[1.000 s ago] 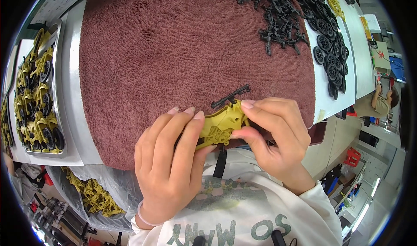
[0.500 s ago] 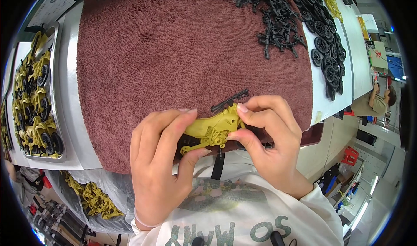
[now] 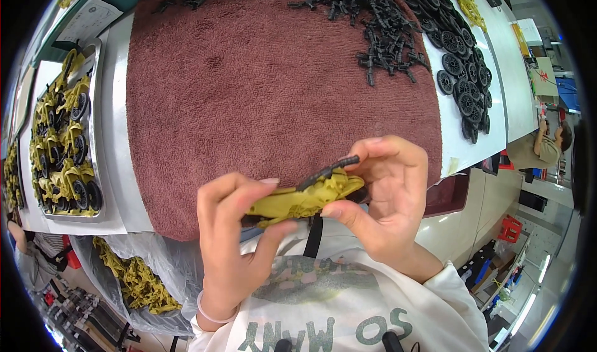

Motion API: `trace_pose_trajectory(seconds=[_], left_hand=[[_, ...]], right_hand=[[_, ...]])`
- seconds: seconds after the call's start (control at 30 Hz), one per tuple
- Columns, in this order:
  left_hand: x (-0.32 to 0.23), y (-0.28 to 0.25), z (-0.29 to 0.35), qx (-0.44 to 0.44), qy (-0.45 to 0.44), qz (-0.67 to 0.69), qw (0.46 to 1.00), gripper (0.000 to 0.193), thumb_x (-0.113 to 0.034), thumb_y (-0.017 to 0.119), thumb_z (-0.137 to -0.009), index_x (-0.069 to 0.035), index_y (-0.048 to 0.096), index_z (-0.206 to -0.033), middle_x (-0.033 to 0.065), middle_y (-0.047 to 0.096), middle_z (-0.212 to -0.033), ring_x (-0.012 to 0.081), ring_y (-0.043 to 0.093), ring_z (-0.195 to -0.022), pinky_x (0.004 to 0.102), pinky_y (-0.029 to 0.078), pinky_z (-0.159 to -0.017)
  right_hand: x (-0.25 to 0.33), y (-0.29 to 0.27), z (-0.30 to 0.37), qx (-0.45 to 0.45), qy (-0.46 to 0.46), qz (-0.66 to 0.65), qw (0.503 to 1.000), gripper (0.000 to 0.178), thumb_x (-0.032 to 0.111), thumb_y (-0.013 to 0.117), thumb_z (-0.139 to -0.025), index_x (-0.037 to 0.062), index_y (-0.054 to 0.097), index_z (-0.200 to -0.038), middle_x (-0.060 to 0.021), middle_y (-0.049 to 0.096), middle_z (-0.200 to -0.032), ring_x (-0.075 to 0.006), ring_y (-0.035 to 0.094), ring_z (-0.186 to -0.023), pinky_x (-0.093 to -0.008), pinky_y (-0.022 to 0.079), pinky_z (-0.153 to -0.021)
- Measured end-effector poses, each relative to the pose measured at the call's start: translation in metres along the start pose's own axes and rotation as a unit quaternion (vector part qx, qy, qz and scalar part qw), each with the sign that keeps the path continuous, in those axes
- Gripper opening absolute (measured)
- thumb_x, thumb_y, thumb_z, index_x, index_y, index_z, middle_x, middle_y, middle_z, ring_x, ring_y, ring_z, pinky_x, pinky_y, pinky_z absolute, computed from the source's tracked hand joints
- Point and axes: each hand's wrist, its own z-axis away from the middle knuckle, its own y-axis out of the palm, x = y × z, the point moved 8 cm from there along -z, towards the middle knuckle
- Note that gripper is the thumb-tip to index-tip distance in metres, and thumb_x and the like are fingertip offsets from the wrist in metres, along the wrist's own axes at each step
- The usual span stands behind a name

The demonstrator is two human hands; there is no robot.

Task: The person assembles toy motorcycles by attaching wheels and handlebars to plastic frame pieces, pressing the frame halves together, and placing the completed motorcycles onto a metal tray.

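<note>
A yellow toy motorcycle (image 3: 289, 204) is held tilted above the near edge of the brown towel, its top side partly turned up. My left hand (image 3: 231, 240) pinches its rear end between thumb and fingers. At the front end, my right hand (image 3: 392, 199) has its thumb against the yellow body and its fingers curled behind the handlebar. The black handlebar (image 3: 329, 171) lies across the top of the front. A dark part, perhaps a wheel, shows beside my right fingers; its shape is mostly hidden.
The brown towel (image 3: 273, 91) covers the table. Black handlebars (image 3: 385, 38) are heaped at its far right, beside piled black wheels (image 3: 463, 78). A metal tray (image 3: 94, 122) at left holds yellow motorcycles. Below it, a plastic-lined container holds yellow parts (image 3: 137, 277). A person (image 3: 547, 147) sits far right.
The motorcycle has rolled so its side faces less toward me and its top shows more. My right fingers have spread from the front pinch to behind the handlebar.
</note>
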Motion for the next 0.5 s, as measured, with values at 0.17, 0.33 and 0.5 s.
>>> trace_pose_trajectory(seconds=[0.17,0.33,0.5], left_hand=[[0.030,0.002,0.018,-0.049,-0.131,0.390,0.910,0.042,-0.001,0.074,-0.083,0.009,0.055,-0.118,0.0216,0.061,-0.116,0.0271,0.063,-0.109,0.0364,0.052,-0.093],[0.013,0.001,0.016,-0.096,-0.112,0.427,0.892,0.038,-0.012,0.073,-0.088,0.010,0.057,-0.114,0.0235,0.066,-0.109,0.0299,0.067,-0.103,0.0365,0.055,-0.090],[0.008,-0.008,0.023,-0.105,-0.078,0.364,0.922,0.040,-0.024,0.073,-0.089,0.008,0.059,-0.108,0.0235,0.067,-0.104,0.0298,0.070,-0.096,0.0362,0.056,-0.085]], right_hand=[[0.013,0.001,-0.003,0.080,-0.007,-0.002,0.997,0.057,-0.001,0.078,-0.079,-0.0013,0.052,-0.130,-0.0139,0.056,-0.116,-0.0195,0.061,-0.101,-0.0315,0.052,-0.088],[0.015,0.009,-0.005,0.159,0.003,0.098,0.982,0.045,0.011,0.084,-0.074,-0.0003,0.068,-0.114,-0.0152,0.066,-0.111,-0.0220,0.068,-0.097,-0.0301,0.055,-0.082],[0.018,0.013,-0.003,0.155,-0.009,0.097,0.983,0.041,0.013,0.084,-0.073,-0.0001,0.069,-0.110,-0.0129,0.070,-0.100,-0.0222,0.070,-0.087,-0.0294,0.056,-0.073]])
